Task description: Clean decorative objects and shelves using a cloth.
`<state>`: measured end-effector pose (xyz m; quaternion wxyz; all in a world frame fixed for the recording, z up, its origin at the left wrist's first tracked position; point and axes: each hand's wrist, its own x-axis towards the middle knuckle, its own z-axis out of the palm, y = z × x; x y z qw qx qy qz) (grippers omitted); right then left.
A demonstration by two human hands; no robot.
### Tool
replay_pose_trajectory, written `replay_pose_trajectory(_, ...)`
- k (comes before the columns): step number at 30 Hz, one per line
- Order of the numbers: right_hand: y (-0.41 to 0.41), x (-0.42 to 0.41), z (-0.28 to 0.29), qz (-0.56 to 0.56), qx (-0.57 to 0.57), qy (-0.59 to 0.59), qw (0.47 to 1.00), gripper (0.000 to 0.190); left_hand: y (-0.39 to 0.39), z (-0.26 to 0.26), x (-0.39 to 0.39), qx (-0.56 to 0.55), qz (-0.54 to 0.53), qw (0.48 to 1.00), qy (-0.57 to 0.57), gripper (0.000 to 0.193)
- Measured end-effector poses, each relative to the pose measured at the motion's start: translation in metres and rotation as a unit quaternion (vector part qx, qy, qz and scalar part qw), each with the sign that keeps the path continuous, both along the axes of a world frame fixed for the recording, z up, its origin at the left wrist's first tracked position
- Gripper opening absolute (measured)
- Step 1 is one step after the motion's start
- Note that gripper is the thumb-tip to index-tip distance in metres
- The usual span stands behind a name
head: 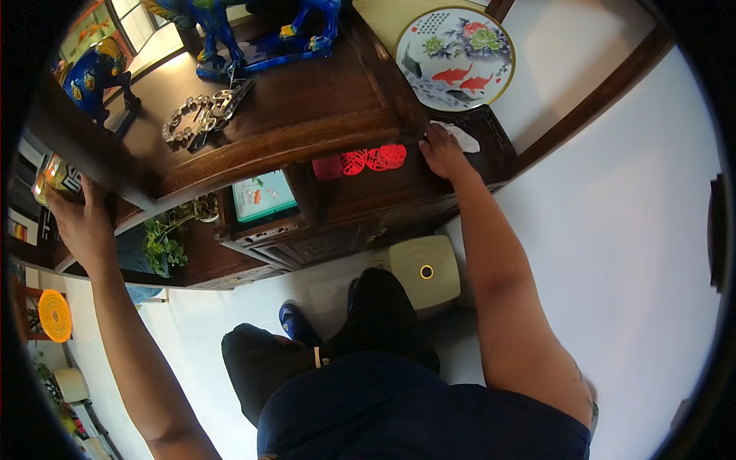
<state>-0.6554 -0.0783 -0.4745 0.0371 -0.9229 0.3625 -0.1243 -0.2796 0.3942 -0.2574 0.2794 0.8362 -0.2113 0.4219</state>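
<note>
At the far left, my left hand [83,224] grips a gold-coloured container [56,172] with dark lettering, beside an upright of the dark wooden cabinet [322,123]. My fingers and the upright partly hide it. My right hand [444,154] rests on the lower shelf at the right, with a white cloth [463,138] under its fingers. Just behind that cloth stands a decorative plate [457,60] painted with red fish and flowers. Red paper cut-outs [376,159] lie on the shelf to the left of my right hand.
Blue glazed horse figurines [95,77] and a beaded bracelet [187,121] with metal pieces occupy the upper shelf. A teal-edged box [264,195] sits in a lower compartment, near a trailing green plant [164,241]. On the floor by my legs is a beige lidded bin [425,270].
</note>
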Motion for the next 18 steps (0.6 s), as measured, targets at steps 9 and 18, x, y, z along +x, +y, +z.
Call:
replay_pose_trajectory(9,-0.007,0.018,0.018,-0.026,0.036,0.050,0.998,0.054,0.012,-0.008,0.017,0.010,-0.020,0.997,-0.074,0.071)
replay_pose_trajectory(18,0.002,-0.082,0.013,0.250,0.017,0.027,0.968,0.050,0.021,-0.010,0.027,0.033,-0.003,0.999,-0.011,0.077)
